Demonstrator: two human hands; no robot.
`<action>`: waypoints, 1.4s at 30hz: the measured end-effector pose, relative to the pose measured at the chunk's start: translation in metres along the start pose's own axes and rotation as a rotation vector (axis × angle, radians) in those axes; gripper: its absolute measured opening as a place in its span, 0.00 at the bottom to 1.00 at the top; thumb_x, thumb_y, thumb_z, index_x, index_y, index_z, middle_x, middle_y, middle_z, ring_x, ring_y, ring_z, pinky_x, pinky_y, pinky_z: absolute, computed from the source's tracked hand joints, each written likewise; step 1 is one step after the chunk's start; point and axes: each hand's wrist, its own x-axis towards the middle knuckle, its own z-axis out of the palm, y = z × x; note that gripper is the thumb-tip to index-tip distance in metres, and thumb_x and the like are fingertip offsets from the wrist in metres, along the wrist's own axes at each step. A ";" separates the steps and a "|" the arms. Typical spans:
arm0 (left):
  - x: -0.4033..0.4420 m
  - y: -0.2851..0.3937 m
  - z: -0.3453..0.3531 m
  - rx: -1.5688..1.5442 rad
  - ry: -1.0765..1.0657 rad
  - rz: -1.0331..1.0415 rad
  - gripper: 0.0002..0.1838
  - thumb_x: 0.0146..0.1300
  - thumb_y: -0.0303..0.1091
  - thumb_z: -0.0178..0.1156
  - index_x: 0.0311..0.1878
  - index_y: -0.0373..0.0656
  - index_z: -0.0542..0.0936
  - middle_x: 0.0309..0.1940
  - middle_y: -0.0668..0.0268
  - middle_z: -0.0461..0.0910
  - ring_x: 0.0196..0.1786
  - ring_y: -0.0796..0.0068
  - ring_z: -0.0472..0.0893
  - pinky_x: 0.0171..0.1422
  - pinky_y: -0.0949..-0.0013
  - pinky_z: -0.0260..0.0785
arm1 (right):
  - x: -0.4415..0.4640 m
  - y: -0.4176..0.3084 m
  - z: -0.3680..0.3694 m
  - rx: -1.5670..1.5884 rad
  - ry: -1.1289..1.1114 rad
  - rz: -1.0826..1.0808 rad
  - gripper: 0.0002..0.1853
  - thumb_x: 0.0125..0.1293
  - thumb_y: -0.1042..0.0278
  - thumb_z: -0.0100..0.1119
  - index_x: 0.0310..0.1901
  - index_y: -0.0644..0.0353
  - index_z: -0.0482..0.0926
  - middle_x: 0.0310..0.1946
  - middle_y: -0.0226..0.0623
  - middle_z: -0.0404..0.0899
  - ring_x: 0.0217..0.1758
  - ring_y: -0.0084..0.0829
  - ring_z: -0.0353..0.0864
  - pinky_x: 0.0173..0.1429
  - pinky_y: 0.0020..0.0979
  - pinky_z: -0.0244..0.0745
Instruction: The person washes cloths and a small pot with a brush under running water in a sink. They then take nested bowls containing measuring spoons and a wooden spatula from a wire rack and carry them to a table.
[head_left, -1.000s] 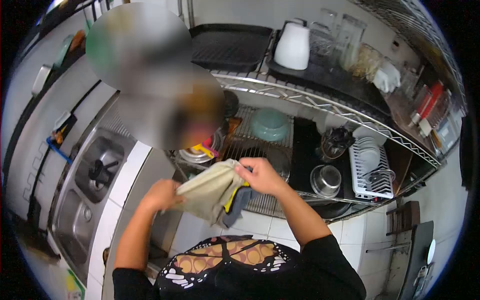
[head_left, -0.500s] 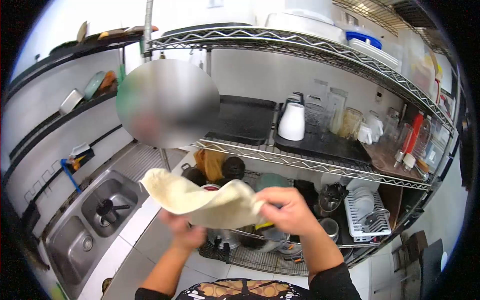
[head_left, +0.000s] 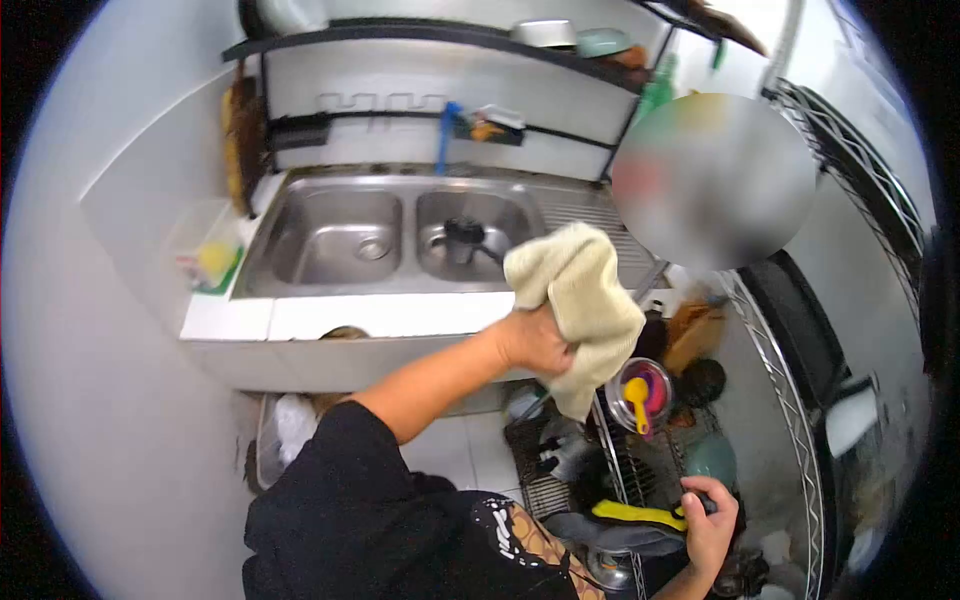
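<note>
My left hand [head_left: 537, 342] is closed around a cream-coloured cloth [head_left: 585, 295], raised in front of the sink's near edge. The cloth is bunched at my fingers, with one part sticking up and another hanging down. Low on the right, my right hand [head_left: 710, 520] holds nothing that I can see; thumb and fingers are apart and loosely curved. It is beside a yellow handle [head_left: 640, 515] on the lower wire rack, and whether they touch I cannot tell.
Ahead is a double steel sink [head_left: 325, 240], with a dark-handled pot [head_left: 462, 240] in its right basin. A wire shelf [head_left: 770, 370] rises on the right. On a lower rack sits a clear container [head_left: 615, 400] with a yellow scoop [head_left: 637, 397]. A soap tub [head_left: 210, 255] stands left.
My view has swung left from the shelves to the sink. The cloth, earlier stretched out with my right hand gripping one end, is now in my left hand; my right hand has let go.
</note>
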 end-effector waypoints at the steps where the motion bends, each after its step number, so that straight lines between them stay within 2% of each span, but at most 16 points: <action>1: -0.002 -0.009 -0.017 -0.021 0.002 0.026 0.33 0.46 0.48 0.64 0.56 0.48 0.70 0.57 0.60 0.68 0.62 0.58 0.63 0.68 0.59 0.50 | 0.004 0.003 0.005 0.001 -0.002 0.013 0.09 0.52 0.73 0.59 0.33 0.68 0.77 0.28 0.33 0.76 0.32 0.22 0.71 0.39 0.23 0.66; 6: -0.032 -0.051 -0.109 0.411 0.179 -0.219 0.32 0.44 0.46 0.67 0.55 0.48 0.71 0.56 0.62 0.68 0.62 0.61 0.64 0.68 0.61 0.51 | 0.018 0.017 0.033 0.081 0.004 0.153 0.10 0.55 0.68 0.58 0.34 0.67 0.77 0.27 0.30 0.73 0.30 0.20 0.67 0.36 0.24 0.63; 8: -0.056 -0.097 -0.135 0.058 0.383 -0.433 0.33 0.44 0.43 0.68 0.56 0.46 0.69 0.57 0.61 0.67 0.61 0.62 0.64 0.67 0.61 0.52 | 0.031 0.022 0.041 0.076 0.029 0.139 0.11 0.56 0.67 0.58 0.34 0.67 0.77 0.27 0.31 0.73 0.31 0.20 0.67 0.36 0.23 0.63; 11: -0.096 -0.188 -0.184 0.124 0.571 -0.422 0.34 0.52 0.38 0.62 0.61 0.43 0.61 0.58 0.59 0.64 0.59 0.62 0.66 0.63 0.61 0.59 | 0.047 0.035 0.060 0.106 0.056 0.145 0.09 0.59 0.68 0.56 0.37 0.65 0.76 0.30 0.30 0.74 0.31 0.19 0.68 0.36 0.21 0.64; 13: -0.116 -0.234 -0.226 0.696 0.495 -0.291 0.33 0.54 0.40 0.59 0.62 0.42 0.61 0.59 0.57 0.64 0.58 0.60 0.67 0.62 0.58 0.61 | 0.059 0.041 0.069 0.181 0.008 0.277 0.11 0.63 0.69 0.53 0.46 0.61 0.76 0.33 0.28 0.77 0.30 0.18 0.70 0.36 0.19 0.66; 15: -0.122 -0.266 -0.260 1.145 0.445 -0.149 0.36 0.51 0.48 0.61 0.61 0.40 0.63 0.60 0.52 0.62 0.61 0.53 0.64 0.66 0.52 0.53 | 0.072 0.039 0.090 0.155 0.077 0.283 0.10 0.62 0.70 0.54 0.44 0.62 0.77 0.34 0.29 0.77 0.29 0.18 0.70 0.36 0.20 0.66; 18: -0.108 -0.303 -0.303 1.212 0.458 -0.154 0.38 0.47 0.55 0.60 0.58 0.41 0.68 0.61 0.47 0.60 0.64 0.45 0.56 0.68 0.49 0.41 | 0.091 0.043 0.116 0.123 0.143 0.277 0.11 0.62 0.68 0.54 0.43 0.63 0.77 0.32 0.30 0.77 0.29 0.20 0.71 0.36 0.21 0.66; 22: -0.077 -0.354 -0.350 1.129 0.387 -0.215 0.36 0.48 0.54 0.58 0.59 0.45 0.68 0.62 0.48 0.58 0.66 0.45 0.52 0.68 0.46 0.38 | 0.110 0.039 0.138 0.049 0.180 0.391 0.12 0.62 0.66 0.55 0.43 0.64 0.77 0.32 0.31 0.77 0.31 0.21 0.72 0.37 0.22 0.67; 25: -0.052 -0.411 -0.386 1.516 0.203 -0.295 0.34 0.49 0.52 0.58 0.58 0.45 0.69 0.62 0.48 0.58 0.65 0.46 0.54 0.69 0.52 0.43 | 0.122 0.027 0.151 0.026 0.199 0.379 0.12 0.62 0.66 0.55 0.43 0.64 0.77 0.32 0.31 0.77 0.31 0.21 0.72 0.36 0.22 0.67; 27: -0.013 -0.432 -0.403 0.683 0.628 -0.521 0.32 0.50 0.47 0.59 0.57 0.43 0.69 0.62 0.49 0.58 0.64 0.49 0.57 0.68 0.59 0.49 | 0.127 0.027 0.155 0.001 0.223 0.440 0.12 0.62 0.65 0.56 0.42 0.63 0.78 0.33 0.31 0.77 0.30 0.21 0.72 0.35 0.22 0.68; 29: -0.003 -0.452 -0.418 1.082 0.314 -0.714 0.32 0.49 0.44 0.60 0.58 0.40 0.68 0.63 0.49 0.57 0.64 0.50 0.59 0.67 0.61 0.53 | 0.127 0.029 0.158 -0.012 0.244 0.544 0.12 0.61 0.65 0.56 0.42 0.63 0.78 0.33 0.31 0.77 0.30 0.21 0.73 0.35 0.22 0.68; 30: -0.004 -0.462 -0.426 1.275 0.142 -0.800 0.32 0.49 0.42 0.61 0.58 0.39 0.67 0.63 0.49 0.57 0.63 0.51 0.61 0.66 0.63 0.55 | 0.132 0.018 0.162 -0.027 0.242 0.470 0.12 0.62 0.64 0.56 0.43 0.63 0.78 0.33 0.31 0.78 0.30 0.22 0.73 0.35 0.22 0.69; 34: -0.027 -0.505 -0.440 1.234 -0.010 -1.005 0.30 0.48 0.42 0.56 0.53 0.34 0.71 0.59 0.48 0.63 0.60 0.49 0.65 0.64 0.60 0.59 | 0.141 -0.014 0.170 -0.066 0.238 0.541 0.13 0.62 0.63 0.55 0.43 0.64 0.78 0.33 0.31 0.78 0.30 0.22 0.73 0.36 0.23 0.68; 37: -0.027 -0.533 -0.450 1.104 -0.340 -1.279 0.28 0.52 0.44 0.53 0.53 0.34 0.72 0.56 0.49 0.68 0.59 0.49 0.67 0.62 0.60 0.61 | 0.138 -0.011 0.170 -0.073 0.242 0.533 0.14 0.63 0.63 0.54 0.43 0.64 0.78 0.33 0.31 0.78 0.31 0.22 0.72 0.37 0.23 0.68; 40: 0.001 -0.501 -0.433 1.075 -0.175 -1.433 0.24 0.53 0.45 0.51 0.49 0.38 0.76 0.50 0.52 0.74 0.56 0.52 0.71 0.58 0.61 0.64 | 0.140 -0.018 0.172 -0.078 0.241 0.544 0.14 0.63 0.62 0.54 0.43 0.65 0.77 0.32 0.32 0.77 0.31 0.22 0.72 0.37 0.23 0.68; 42: -0.020 -0.553 -0.451 1.088 -0.285 -1.377 0.23 0.51 0.46 0.52 0.46 0.41 0.78 0.48 0.56 0.76 0.53 0.56 0.74 0.55 0.62 0.66 | 0.140 -0.018 0.172 -0.091 0.233 0.561 0.15 0.62 0.62 0.54 0.42 0.65 0.77 0.32 0.33 0.77 0.32 0.22 0.72 0.37 0.24 0.68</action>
